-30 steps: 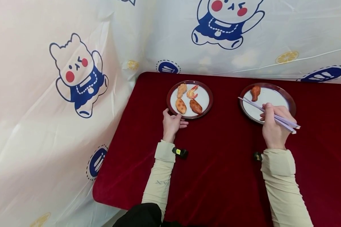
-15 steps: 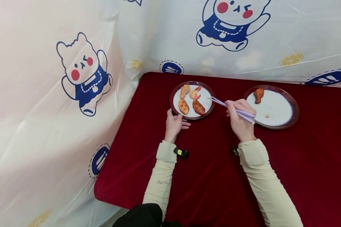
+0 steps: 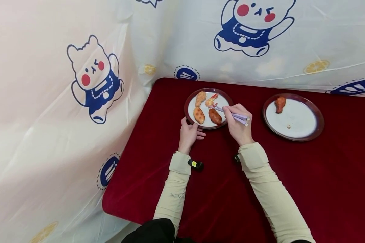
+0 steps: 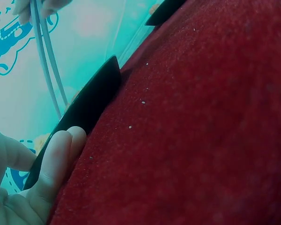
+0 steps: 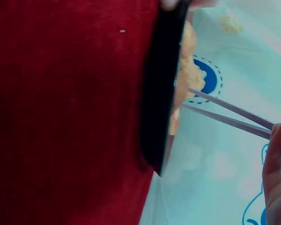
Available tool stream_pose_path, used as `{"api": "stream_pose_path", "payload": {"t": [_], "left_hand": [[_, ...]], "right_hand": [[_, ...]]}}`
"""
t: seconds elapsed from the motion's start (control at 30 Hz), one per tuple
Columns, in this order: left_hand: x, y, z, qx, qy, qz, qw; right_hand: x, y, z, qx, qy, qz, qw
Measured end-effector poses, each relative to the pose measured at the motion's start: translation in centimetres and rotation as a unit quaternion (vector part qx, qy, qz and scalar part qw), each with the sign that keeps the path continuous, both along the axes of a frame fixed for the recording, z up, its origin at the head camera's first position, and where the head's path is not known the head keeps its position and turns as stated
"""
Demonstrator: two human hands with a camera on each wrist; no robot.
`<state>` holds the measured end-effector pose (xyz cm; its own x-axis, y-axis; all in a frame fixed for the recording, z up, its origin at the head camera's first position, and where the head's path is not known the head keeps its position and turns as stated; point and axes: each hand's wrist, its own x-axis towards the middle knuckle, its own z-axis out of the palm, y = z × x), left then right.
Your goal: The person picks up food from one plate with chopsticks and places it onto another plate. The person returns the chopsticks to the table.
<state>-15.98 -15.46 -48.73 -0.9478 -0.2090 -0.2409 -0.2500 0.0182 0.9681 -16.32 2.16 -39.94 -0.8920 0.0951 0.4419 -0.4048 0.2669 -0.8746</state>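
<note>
My left hand (image 3: 188,136) pinches the near left rim of the smaller brown-edged plate (image 3: 207,120), thumb over the edge and fingers (image 4: 55,159) beneath. On that plate lie a shrimp (image 3: 211,100), a lumpy fried piece (image 3: 200,98), a spotted golden piece (image 3: 199,115) and a glossy brown piece like a chicken wing (image 3: 215,116). My right hand (image 3: 240,126) holds a pair of pale purple chopsticks (image 3: 238,116) over the plate's right side. Their slightly parted tips reach the space between shrimp and brown piece, close to both; in the right wrist view they overlap the food.
To the right stands a larger brown-rimmed plate (image 3: 302,118) bearing a drumstick (image 3: 280,104) and a small crumb (image 3: 288,126). Dark red cloth (image 3: 219,189) covers the table. A white cartoon-printed curtain (image 3: 170,40) hangs along the back and left.
My right hand has carried the chopsticks left from above the larger plate to the food on the smaller one. The left hand stays at its rim. The head view has shifted slightly.
</note>
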Motion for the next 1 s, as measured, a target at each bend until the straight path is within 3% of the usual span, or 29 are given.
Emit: {"api": "stream_pose_path", "payload": {"t": [0.23, 0.6, 0.87, 1.0], "left_hand": [[0.1, 0.2, 0.0, -0.003, 0.005, -0.001, 1.0], [0.1, 0.2, -0.1, -0.007, 0.001, 0.0, 1.0], [0.1, 0.2, 0.0, -0.005, 0.004, 0.003, 1.0], [0.2, 0.1, 0.2, -0.009, 0.008, 0.006, 0.9999]], "right_hand": [[-1.3, 0.6, -2.5, 0.0, -0.008, -0.006, 1.0], [-1.5, 2.8, -1.6, -0.029, -0.076, 0.017, 0.9965], [-1.4, 5.3, -0.4, 0.077, -0.105, 0.012, 0.9915], [-1.3, 5.9, 0.2, 0.096, -0.112, 0.004, 0.989]]}}
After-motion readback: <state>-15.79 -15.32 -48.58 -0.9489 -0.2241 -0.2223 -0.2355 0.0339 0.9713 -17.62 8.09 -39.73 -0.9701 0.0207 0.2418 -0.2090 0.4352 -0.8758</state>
